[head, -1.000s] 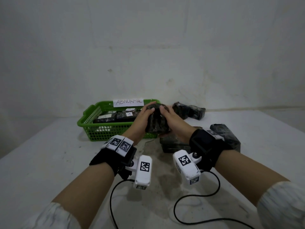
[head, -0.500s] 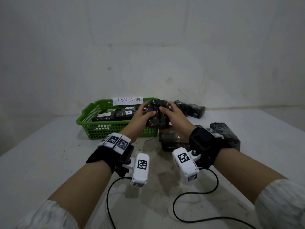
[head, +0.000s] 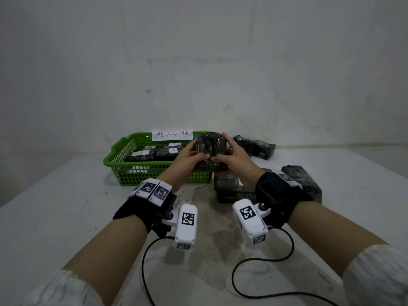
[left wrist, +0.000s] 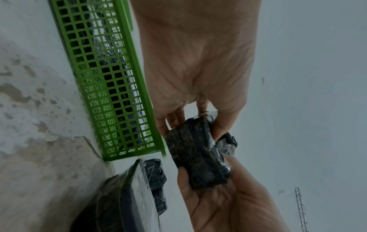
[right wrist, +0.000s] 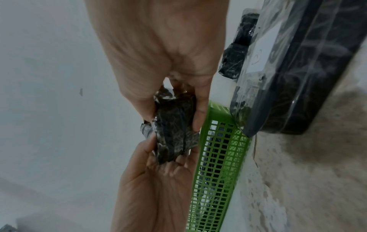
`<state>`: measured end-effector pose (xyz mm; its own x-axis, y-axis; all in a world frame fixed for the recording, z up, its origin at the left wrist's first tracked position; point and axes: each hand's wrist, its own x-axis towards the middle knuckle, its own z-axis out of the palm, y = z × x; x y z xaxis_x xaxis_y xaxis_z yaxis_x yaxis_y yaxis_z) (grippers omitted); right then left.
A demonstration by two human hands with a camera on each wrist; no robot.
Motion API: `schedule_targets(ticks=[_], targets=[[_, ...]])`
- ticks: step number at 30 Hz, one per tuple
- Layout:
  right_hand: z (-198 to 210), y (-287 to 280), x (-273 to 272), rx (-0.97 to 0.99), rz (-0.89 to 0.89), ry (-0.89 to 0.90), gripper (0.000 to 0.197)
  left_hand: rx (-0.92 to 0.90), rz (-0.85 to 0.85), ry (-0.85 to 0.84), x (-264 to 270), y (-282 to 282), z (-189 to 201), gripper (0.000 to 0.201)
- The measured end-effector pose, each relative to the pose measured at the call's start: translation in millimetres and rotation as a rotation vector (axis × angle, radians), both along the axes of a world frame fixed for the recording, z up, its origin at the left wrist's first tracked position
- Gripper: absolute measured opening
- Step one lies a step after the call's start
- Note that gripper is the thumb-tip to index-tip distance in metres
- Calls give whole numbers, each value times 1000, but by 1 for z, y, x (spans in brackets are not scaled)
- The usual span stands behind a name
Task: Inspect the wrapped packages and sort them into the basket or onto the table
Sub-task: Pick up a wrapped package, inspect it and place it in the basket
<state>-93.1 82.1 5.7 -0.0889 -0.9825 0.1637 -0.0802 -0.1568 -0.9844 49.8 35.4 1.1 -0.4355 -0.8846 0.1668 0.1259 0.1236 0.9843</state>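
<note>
Against bare wall at frame centre, a wrapped package (head: 209,149) is being lifted higher than before, grasped by left hand (head: 187,156) and right hand (head: 231,157), suggesting inspection underway.

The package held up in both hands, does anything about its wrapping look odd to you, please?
Yes. The package, gripped by the left hand and right hand beside the basket, has loose crumpled film sticking out at one corner rather than lying flat.

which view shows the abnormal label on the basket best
The head view: the white ABNORMAL label faces the camera on the green basket's far rim and reads plainly. Both wrist views show only the basket's mesh side wall; the label is out of sight there.
</note>
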Motion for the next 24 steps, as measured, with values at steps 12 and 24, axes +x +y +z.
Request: schedule_targets(ticks=[12, 24], targets=[[0, 2, -2, 13, 55, -31, 92, -17, -40, -36, 8, -1, -2, 70], [4, 9, 1, 72, 174, -106, 49, 0, -53, -59, 4, -1, -3, 62]])
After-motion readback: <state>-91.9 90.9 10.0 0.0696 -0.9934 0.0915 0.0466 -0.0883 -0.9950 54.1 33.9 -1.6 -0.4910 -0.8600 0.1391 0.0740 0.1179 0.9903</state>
